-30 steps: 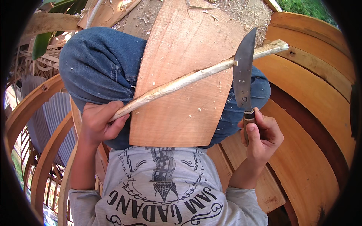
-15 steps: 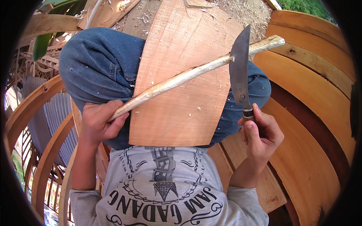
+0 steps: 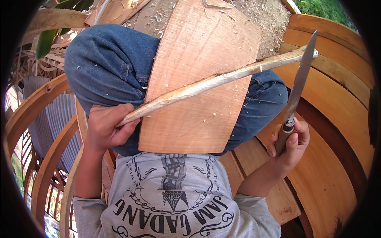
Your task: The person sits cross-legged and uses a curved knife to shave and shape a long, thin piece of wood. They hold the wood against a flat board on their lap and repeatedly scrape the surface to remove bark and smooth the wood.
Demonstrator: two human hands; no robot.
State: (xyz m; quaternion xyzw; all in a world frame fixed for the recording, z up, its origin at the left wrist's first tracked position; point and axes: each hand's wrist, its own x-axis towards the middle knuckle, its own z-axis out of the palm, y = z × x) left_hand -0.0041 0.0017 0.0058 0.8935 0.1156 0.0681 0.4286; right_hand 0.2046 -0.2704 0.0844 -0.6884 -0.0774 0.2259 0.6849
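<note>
My left hand [image 3: 112, 125] is closed around the near end of a long, pale, roughly shaved wooden stick [image 3: 190, 90]. The stick slants up to the right across a flat wooden board [image 3: 190, 131] lying over my lap, and its far end reaches past my right knee. A tiny chip stands out from its lower edge near the far end. My right hand [image 3: 291, 142] grips the wooden handle of a knife [image 3: 299, 83], its blade pointing up and away. The blade crosses the stick's far end in view; whether they touch I cannot tell.
Curved wooden planks [image 3: 337, 131] rise along my right side. Bent wooden ribs [image 3: 51, 158] and a corrugated sheet [image 3: 65, 127] are at the left. Wood shavings [image 3: 274, 23] litter the surface beyond the board, and small chips dot the board and my jeans [image 3: 107, 67].
My right hand has moved the knife right, toward the stick's far end, and turned its blade more edge-on. The stick and board have shifted slightly right, with the stick's far end a little lower.
</note>
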